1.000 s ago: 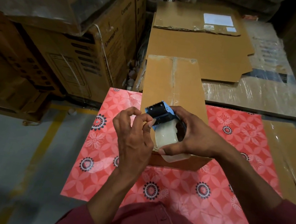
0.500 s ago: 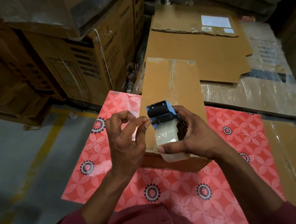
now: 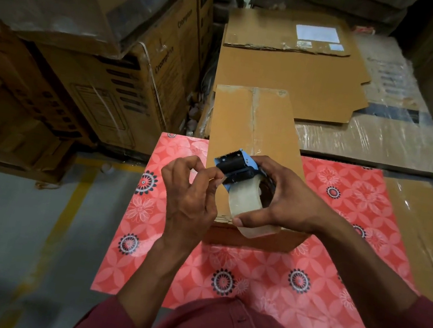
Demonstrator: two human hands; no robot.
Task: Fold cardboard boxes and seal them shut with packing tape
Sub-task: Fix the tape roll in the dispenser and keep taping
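I look down from my head and see my right hand (image 3: pixel 286 199) wrapped around the tape gun (image 3: pixel 238 178). My thumb sits under the clear tape roll (image 3: pixel 245 204) and my fingers curl over the top, so I hold it tight. My left hand (image 3: pixel 191 191) is just beside the black roller. Its thumb and first fingers are pinched together at the edge of the gun. I think they are picking at the loose end of the tape, but the tape is clear and I cannot tell if I have it yet. The box (image 3: pixel 254 130) lies right under my hands on the red mat (image 3: pixel 319 277). It is folded shut, and shiny tape already runs down its middle seam. The near end is hidden by my hands. Flat cardboard (image 3: pixel 288 73) lies behind it, and big boxes (image 3: pixel 128 66) stand on the left. I think the tape will be thin, light and very sticky, so it can fold onto itself or stick to my fingers. It is best to pinch only the very tip. The gun has sharp teeth at the front, so I keep my fingers off them. The box looks stiff but light, and it may slide when I press.
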